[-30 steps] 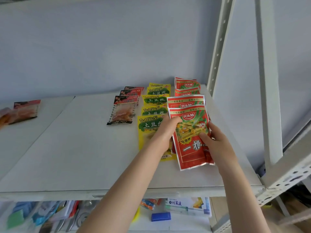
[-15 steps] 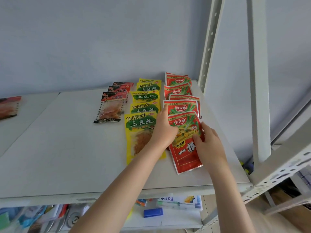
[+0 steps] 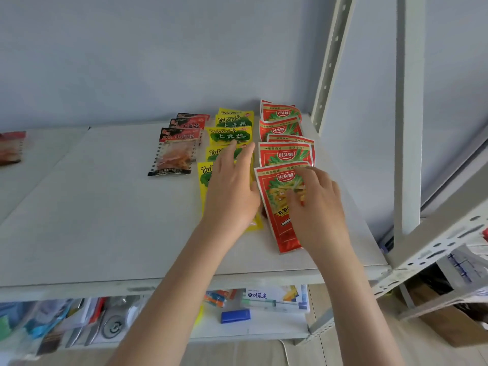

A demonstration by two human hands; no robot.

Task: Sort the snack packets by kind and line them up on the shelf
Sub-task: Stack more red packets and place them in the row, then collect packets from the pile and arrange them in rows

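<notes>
left hand (image 3: 232, 191), grip apart, lies flat on yellow foil packets (image 3: 229, 134) at 12 o'clock on the white metal shelf (image 3: 105, 220). at their 3 o'clock, right hand (image 3: 317, 207) presses bent fingers on the nearest red foil packet (image 3: 272, 191); clamped or not, cannot tell.

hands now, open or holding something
Left hand: open, fingers straight, flat on the yellow packets.
Right hand: fingers bent onto the front red packet; grip cannot be told.
</notes>
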